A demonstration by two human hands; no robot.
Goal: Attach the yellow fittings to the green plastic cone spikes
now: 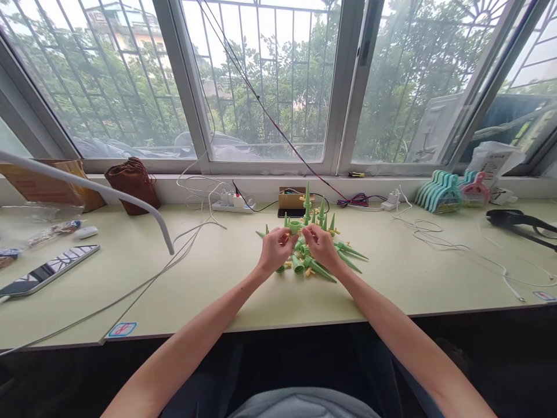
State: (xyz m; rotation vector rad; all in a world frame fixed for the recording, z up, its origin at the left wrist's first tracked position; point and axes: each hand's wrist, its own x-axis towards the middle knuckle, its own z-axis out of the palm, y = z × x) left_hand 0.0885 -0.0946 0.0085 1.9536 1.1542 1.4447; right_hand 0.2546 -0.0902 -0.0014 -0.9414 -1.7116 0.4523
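Both hands are close together over a pile of green plastic watering spikes [321, 269] with small yellow valves. My left hand [277, 251] is closed, its fingertips on a green watering spike [295, 226] whose round open end faces up. My right hand [321, 247] is pinched just right of that spike's open end. A bit of yellow shows near its fingertips, but what they grip is mostly hidden. Several spikes stand upright behind the hands, such as a tall spike [307, 200]. Others lie on their sides below and to the right.
Behind the pile is a small cardboard box [291, 200]. A power strip [235, 203] and cables lie along the back of the table [209, 296]. To the left are a phone [50, 271] and a grey curved lamp arm [143, 203]; to the right, teal hangers [438, 191] and black glasses [517, 220].
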